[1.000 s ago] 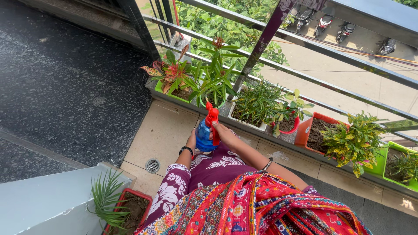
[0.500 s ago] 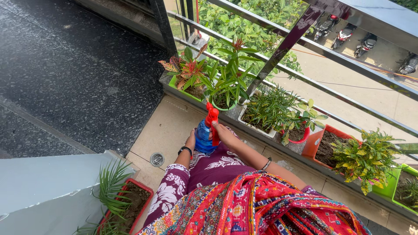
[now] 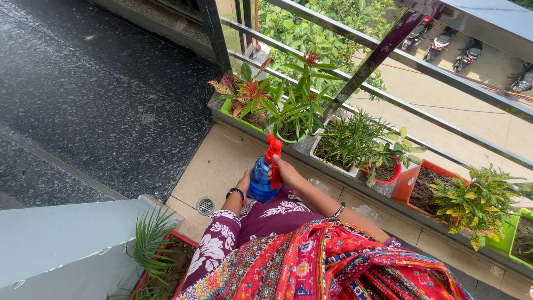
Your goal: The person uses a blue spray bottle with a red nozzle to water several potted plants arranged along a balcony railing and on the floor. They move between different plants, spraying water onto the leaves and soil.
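Both hands clamp the blue spray bottle: left hand cups its base, right hand wraps the red trigger. Just beyond the nozzle stands the green-potted plant; best keep the bottle upright and aim at the leaves.

Single head-worn camera, looking steeply down past the person's chest. It faces outward toward the balcony railing and the row of potted plants along the ledge. Hands sit near, centre frame; the street lies far below beyond the rails.
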